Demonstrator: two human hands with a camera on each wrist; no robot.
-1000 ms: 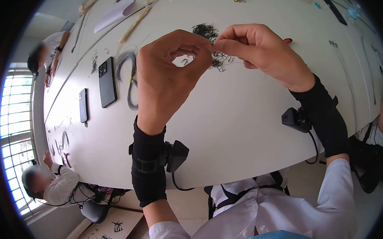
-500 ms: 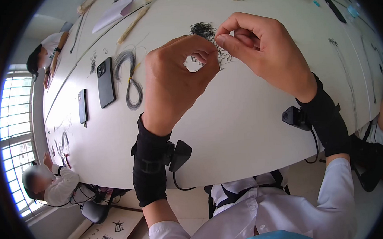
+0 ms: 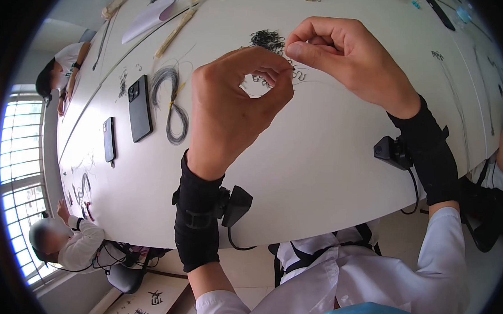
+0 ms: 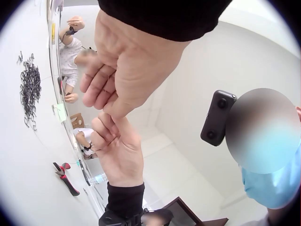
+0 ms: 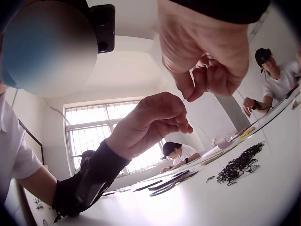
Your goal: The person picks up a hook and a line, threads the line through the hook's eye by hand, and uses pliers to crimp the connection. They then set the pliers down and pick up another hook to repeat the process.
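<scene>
Both hands are raised over the table, thumb and index tips close together. My left hand [image 3: 221,110] pinches a thin line, and a tiny dark bit shows at its fingertips; most of what it grips is hidden. Close by, my right hand [image 3: 351,63] pinches with thumb and forefinger, its other fingers curled in. A fine strand [image 5: 184,100] spans the small gap between the fingertips in the right wrist view. Beyond the hands lies a pile of small black hooks [image 3: 267,39], also seen in the left wrist view; the left hand partly covers its near edge.
A coiled bundle of grey line [image 3: 176,124] lies left of the hands, beside a large phone [image 3: 140,111] and a smaller phone [image 3: 110,139]. Red-handled pliers [image 4: 67,180] rest on the table near the pile. Other people sit around the table.
Over the last second the left hand has shifted right and slightly down, and the right hand slightly up. Their fingertips, close together before, now stand slightly apart.
</scene>
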